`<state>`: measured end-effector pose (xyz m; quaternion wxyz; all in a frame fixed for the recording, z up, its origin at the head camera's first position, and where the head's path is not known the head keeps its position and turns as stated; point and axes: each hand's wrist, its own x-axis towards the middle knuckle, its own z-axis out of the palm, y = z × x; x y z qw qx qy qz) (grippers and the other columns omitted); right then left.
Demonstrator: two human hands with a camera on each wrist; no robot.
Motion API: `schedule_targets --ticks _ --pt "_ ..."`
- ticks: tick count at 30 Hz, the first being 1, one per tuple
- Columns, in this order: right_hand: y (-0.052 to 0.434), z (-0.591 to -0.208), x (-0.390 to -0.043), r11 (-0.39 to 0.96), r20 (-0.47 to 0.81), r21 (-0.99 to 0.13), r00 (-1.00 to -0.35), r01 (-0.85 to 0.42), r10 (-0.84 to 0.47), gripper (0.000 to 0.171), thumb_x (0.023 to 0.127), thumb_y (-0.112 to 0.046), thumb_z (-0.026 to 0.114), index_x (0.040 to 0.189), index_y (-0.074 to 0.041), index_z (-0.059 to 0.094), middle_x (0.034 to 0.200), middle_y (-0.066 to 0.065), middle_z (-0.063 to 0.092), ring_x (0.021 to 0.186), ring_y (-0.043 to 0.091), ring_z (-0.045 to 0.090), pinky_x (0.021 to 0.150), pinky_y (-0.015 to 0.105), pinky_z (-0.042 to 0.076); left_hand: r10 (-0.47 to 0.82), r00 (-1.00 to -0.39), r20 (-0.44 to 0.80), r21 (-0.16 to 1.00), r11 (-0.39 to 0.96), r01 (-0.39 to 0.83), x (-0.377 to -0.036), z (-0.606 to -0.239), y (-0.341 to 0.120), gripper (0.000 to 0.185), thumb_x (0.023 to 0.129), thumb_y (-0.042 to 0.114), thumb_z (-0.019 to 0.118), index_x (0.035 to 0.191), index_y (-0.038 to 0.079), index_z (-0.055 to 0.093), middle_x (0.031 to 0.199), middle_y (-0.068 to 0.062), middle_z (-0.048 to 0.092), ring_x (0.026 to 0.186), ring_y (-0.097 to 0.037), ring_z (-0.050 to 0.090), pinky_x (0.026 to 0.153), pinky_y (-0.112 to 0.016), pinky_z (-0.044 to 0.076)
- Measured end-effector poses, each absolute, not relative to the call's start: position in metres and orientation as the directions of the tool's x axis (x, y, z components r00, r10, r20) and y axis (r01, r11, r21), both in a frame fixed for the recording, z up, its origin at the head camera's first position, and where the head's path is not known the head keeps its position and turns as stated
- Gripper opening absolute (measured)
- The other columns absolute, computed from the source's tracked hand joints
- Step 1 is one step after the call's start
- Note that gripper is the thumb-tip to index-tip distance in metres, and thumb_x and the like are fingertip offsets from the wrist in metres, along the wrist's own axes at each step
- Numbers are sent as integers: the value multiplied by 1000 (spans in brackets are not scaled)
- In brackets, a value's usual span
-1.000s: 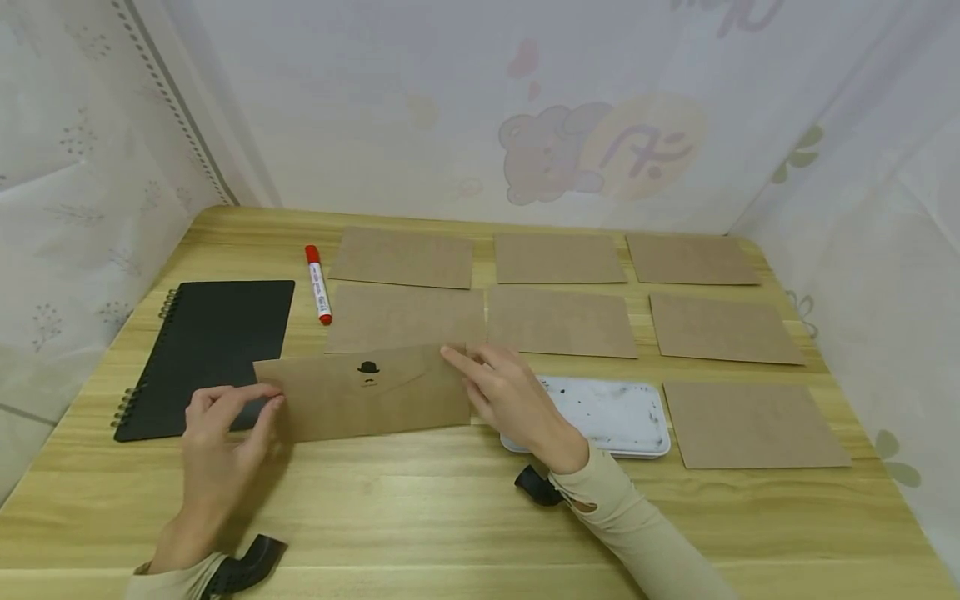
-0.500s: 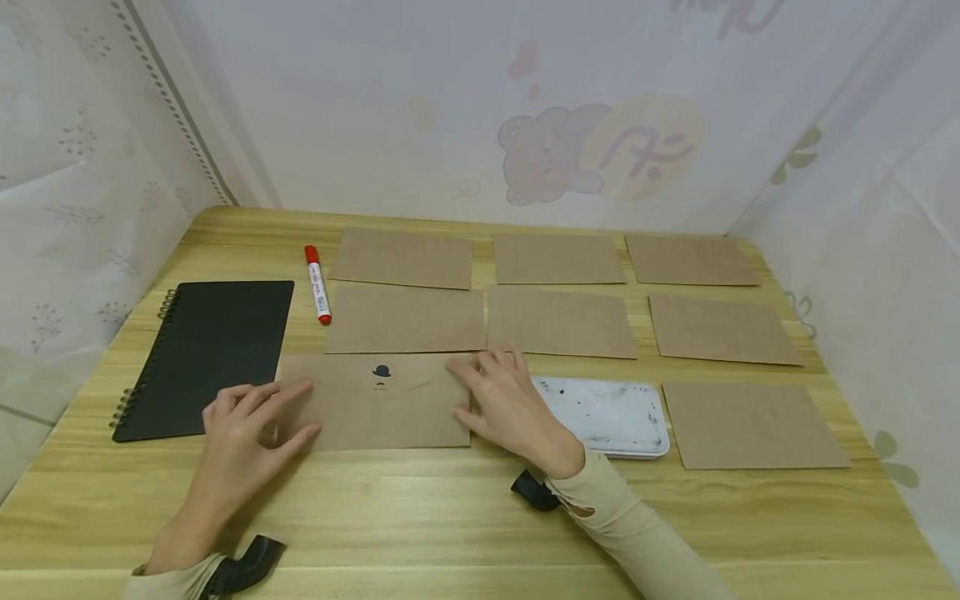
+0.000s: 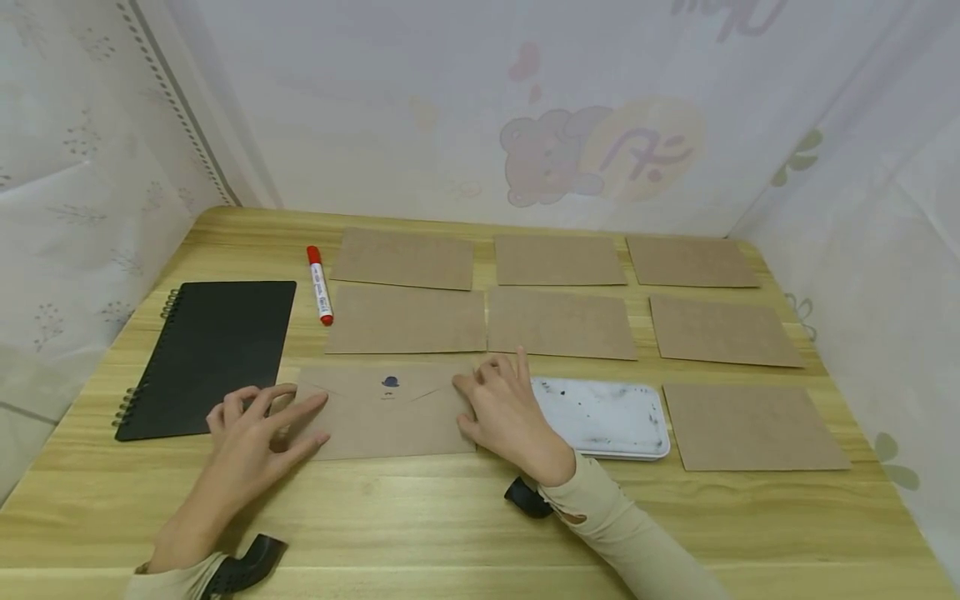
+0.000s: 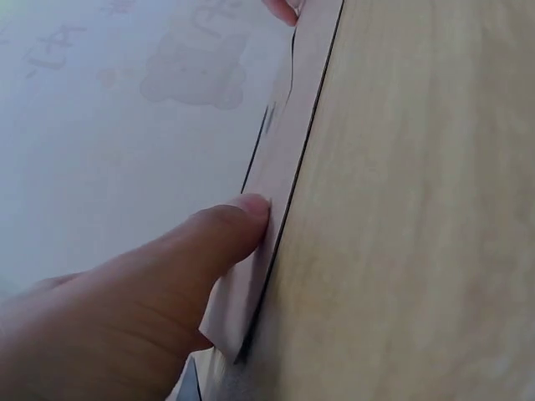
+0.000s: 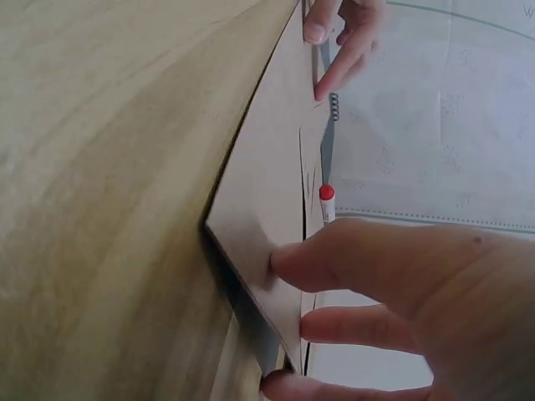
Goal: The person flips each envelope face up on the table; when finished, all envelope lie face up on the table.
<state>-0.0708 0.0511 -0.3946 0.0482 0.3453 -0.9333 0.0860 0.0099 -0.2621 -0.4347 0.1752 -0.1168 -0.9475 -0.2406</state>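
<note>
Currently, your left hand [image 3: 258, 433] rests with its fingers spread and relaxed, thumb and forefinger on the left end of the brown envelope [image 3: 386, 417]. Your right hand [image 3: 513, 408] bears on the opposite end, fingers lightly bent; neither hand is curled into a grip. The envelope lies left of the worktop's [image 3: 390, 533] middle, its long side roughly parallel to the near edge, flap side up with a printed hat [image 3: 390, 382]. In the right wrist view, its right short edge appears slightly raised.

Judged by look, the paper is light and thin, stiff enough to stay flat yet easily creased, and likely to slide on the smooth wood. You would best take it by both short ends, clear of the flap.

Just right of it sits a white case [image 3: 607, 421], its top smudged. Toward the worktop's left edge lies a black notebook [image 3: 213, 358], with a red-capped marker [image 3: 320, 287] near its far right corner. Three plain brown rectangles [image 3: 560, 260] line the far edge, a second row of three [image 3: 405, 321] lies nearer, and one single rectangle [image 3: 756, 427] lies by the right edge.
</note>
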Motion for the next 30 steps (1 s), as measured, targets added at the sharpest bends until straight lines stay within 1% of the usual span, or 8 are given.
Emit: schedule_targets --ticks 3,7,10,15,19,24,27,30 --pt "51 -396 -69 745 157 -99 -749 -660 -643 34 75 -27 70 107 -18 68 88 5 56 96 28 46 93 53 30 140 -918 371 421 856 301 9 -434 -261 44 71 33 79 111 18 70 134 -19 42 104 -47 28 78 -60 14" --pt "52 -395 -70 732 148 -88 -735 -676 -661 32 76 -30 70 105 -16 68 86 4 49 91 27 42 85 47 31 137 -924 357 430 854 293 7 -433 -260 42 70 29 80 109 15 71 144 -16 32 104 -47 28 76 -58 15" --pt "54 -391 -73 725 122 -135 -737 -676 -665 38 81 -39 67 110 -14 66 93 6 51 94 28 43 88 48 32 130 -921 367 439 849 295 6 -432 -260 43 73 34 78 111 15 69 144 -17 33 103 -46 29 77 -59 15" --pt "69 -377 -89 714 146 -279 -763 -642 -630 46 89 -42 59 118 -7 62 113 11 54 101 27 46 85 42 38 95 -862 497 440 829 345 -1 -409 -267 57 84 55 59 111 5 67 137 -22 41 99 -50 30 77 -64 13" --pt "81 -364 -105 718 133 -360 -795 -596 -592 40 91 -32 60 118 -3 60 121 13 51 111 28 44 89 44 39 91 -835 543 426 827 367 -14 -374 -278 52 87 48 59 106 1 67 131 -22 47 105 -50 30 80 -66 12" --pt "86 -353 -122 707 110 -345 -775 -617 -622 38 90 -28 62 119 -3 59 124 13 53 115 31 45 95 46 36 124 -889 441 404 857 320 -39 -343 -277 35 83 25 71 109 2 66 129 -22 48 115 -47 27 86 -69 12" --pt "85 -348 -131 683 119 -344 -752 -644 -649 38 90 -27 63 119 -2 60 122 14 55 114 30 47 95 44 37 132 -938 322 387 885 258 -55 -332 -272 39 81 18 73 114 2 63 130 -24 45 119 -48 24 84 -70 15" --pt "83 -341 -138 675 102 -358 -745 -645 -659 39 89 -26 64 119 -2 60 120 13 55 115 29 47 96 42 37 145 -965 220 384 896 222 -70 -327 -268 44 82 22 72 120 2 60 132 -25 43 121 -49 23 83 -71 17"
